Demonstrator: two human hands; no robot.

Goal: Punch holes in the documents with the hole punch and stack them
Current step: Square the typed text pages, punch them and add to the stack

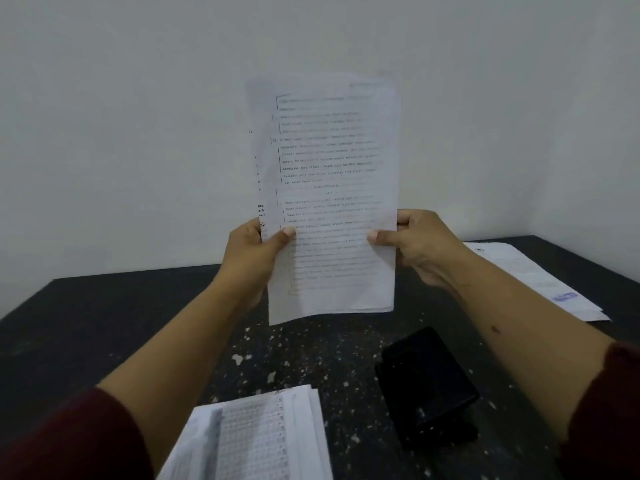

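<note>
A thin bundle of printed documents [329, 174] stands upright in the air above the dark table [104, 323], its text facing me. My left hand [252, 258] pinches its left edge, thumb on the front. My right hand [415, 247] pinches the right edge the same way. The black hole punch [426, 386] lies on the table below and to the right of the sheets, untouched. A stack of printed papers [263, 441] lies at the near edge between my forearms.
Another pile of papers [540, 278] lies at the table's far right. Small white paper bits [270, 375] are scattered over the tabletop's middle. A plain white wall rises behind the table.
</note>
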